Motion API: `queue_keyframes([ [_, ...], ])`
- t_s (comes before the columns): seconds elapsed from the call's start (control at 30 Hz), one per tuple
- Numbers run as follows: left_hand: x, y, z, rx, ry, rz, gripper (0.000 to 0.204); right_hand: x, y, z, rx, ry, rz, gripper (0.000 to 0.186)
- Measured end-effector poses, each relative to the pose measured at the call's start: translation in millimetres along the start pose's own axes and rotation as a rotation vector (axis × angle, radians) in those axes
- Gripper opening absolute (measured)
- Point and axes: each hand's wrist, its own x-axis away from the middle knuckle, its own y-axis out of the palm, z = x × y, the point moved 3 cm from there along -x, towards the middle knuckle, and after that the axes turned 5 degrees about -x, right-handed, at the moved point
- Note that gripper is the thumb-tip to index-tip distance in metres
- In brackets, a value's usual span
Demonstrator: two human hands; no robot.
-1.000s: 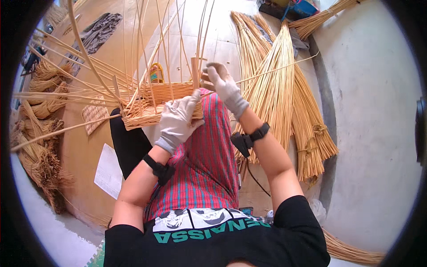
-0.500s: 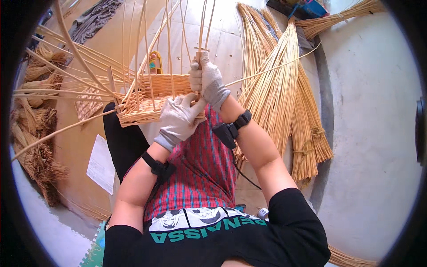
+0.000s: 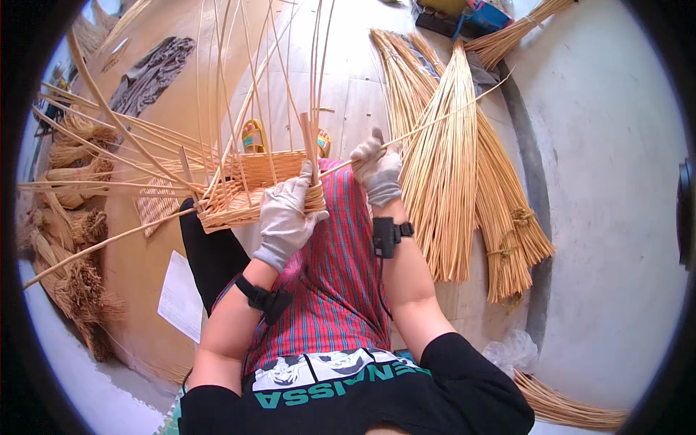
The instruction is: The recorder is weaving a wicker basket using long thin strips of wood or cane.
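Note:
A half-woven wicker basket [image 3: 239, 216] sits over my lap, with long upright rods rising from its sides. My left hand [image 3: 285, 225], in a pale work glove, grips its right corner, thumb on the near wall and fingers near a flat wooden corner stake [image 3: 309, 141]. From that corner a single wicker rod [image 3: 337, 168] runs up to the right. My right hand [image 3: 378, 174], gloved too, closes around this rod a little way from the basket; its index finger points up. More rods [image 3: 109, 152] fan out from the basket's left side.
Long bundles of peeled rods [image 3: 442, 181] lie on the floor to the right. Fibre bundles [image 3: 76, 232] line the left side. A woven panel [image 3: 156, 203], a paper sheet [image 3: 181, 297] and a dark cloth [image 3: 152, 76] lie left of me. A plastic bag [image 3: 511, 351] is at the lower right.
My right hand has left the basket's corner stake, moved right and down, and taken hold of the wicker rod. My left hand has shifted up on the corner.

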Motion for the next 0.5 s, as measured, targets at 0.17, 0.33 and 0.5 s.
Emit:
queue_keyframes([
  [0.17,-1,-1,-1,0.013,-0.02,-0.081,0.106,21,8,-8,0.235,-0.144,0.123,0.078],
  [0.33,-4,3,-2,0.021,-0.026,-0.131,0.094,98,52,38,1.061,-0.486,-0.044,0.059],
  [0.5,-9,3,3,0.269,-0.109,-0.167,0.057,145,83,128,1.728,-0.649,-0.562,0.016],
])
